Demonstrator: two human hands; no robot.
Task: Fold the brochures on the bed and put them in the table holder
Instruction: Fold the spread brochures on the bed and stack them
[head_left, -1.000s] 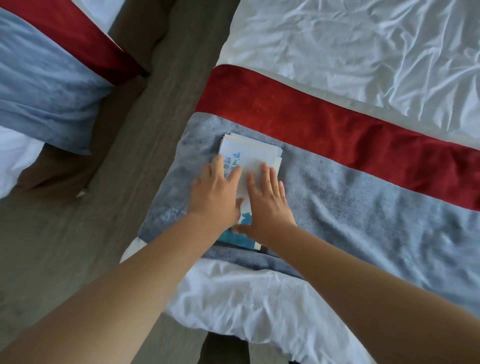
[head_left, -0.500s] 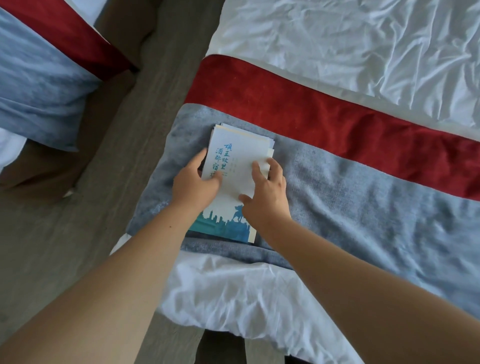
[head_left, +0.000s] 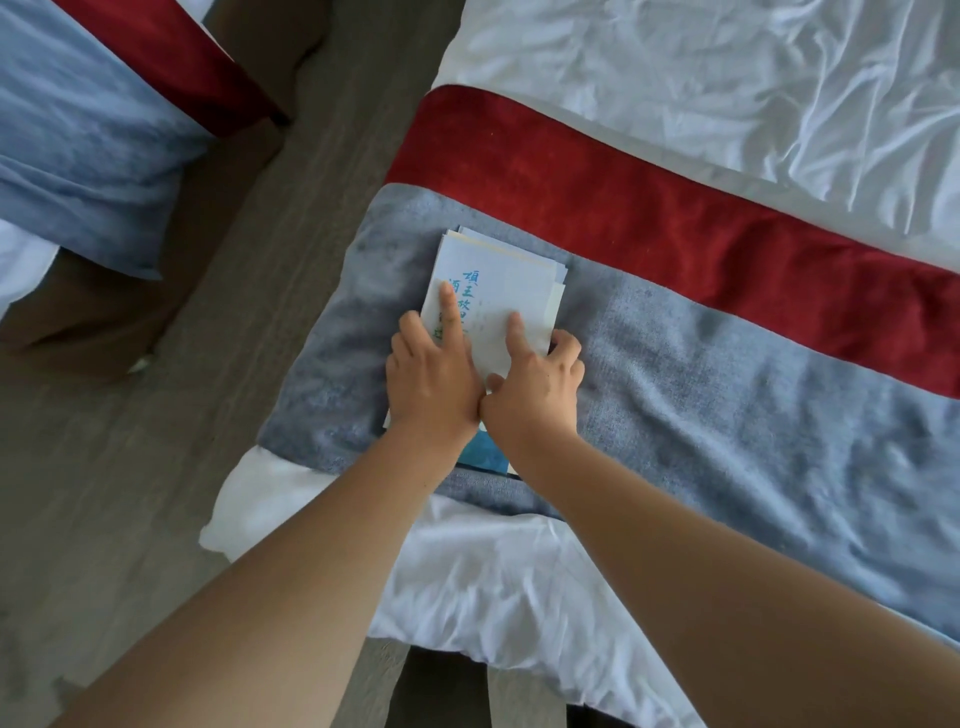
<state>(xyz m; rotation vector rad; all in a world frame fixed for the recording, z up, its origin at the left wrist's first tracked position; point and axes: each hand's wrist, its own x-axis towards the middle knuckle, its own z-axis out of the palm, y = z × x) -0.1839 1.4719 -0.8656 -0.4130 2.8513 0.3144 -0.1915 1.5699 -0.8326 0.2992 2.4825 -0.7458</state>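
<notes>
- The brochures lie in a small uneven stack on the grey runner near the corner of the bed, with the sheet edges fanned a little at the far end.
- My left hand rests on top of the stack; the index finger is stretched out flat on the printed cover and the other fingers are curled, so this grip is only pressing, not closed on anything.
- My right hand presses with the index finger on the cover, and its other fingers curl at the right edge of the paper; whether they already pinch a sheet, I cannot tell.
- I judge the paper light and thin, stiff enough to keep a crease but easy to bend or slide, because the sheets look smooth.
- The bed below is soft, so a fold may come out weak; I think it is best to take one sheet at its free edge.
- The table holder is not in view.
</notes>
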